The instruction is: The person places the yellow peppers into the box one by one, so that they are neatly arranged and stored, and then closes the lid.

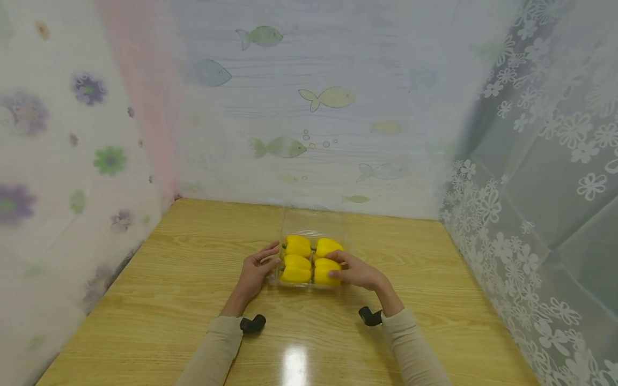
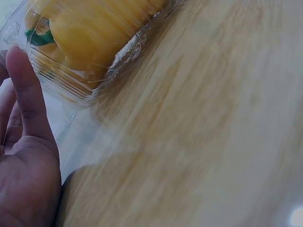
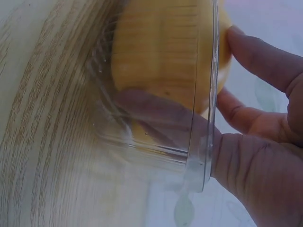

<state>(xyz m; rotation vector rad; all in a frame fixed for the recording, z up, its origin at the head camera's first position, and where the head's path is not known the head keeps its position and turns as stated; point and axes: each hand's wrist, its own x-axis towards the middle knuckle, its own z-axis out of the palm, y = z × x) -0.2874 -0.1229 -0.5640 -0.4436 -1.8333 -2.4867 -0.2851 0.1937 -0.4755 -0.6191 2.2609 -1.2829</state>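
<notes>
A clear plastic clamshell box (image 1: 311, 288) with its lid (image 1: 314, 221) raised at the back holds yellow bell peppers in two rows. My right hand (image 1: 359, 272) grips the front right pepper (image 1: 325, 272), its thumb inside the clear wall in the right wrist view. At the box's left side is my left hand (image 1: 253, 273), fingers extended. In the left wrist view the thumb (image 2: 29, 94) reaches the box's edge beside a pepper (image 2: 90, 33) with a green stem. The other peppers are the front left (image 1: 296, 269), back left (image 1: 298, 245) and back right (image 1: 328, 246).
The box stands on a wood-grain table (image 1: 193, 241), toward its far side. Behind it hangs a sheet with printed fish (image 1: 260, 36). Flowered curtains stand along the left and right edges. A black wrist fitting (image 1: 253, 324) is on each sleeve.
</notes>
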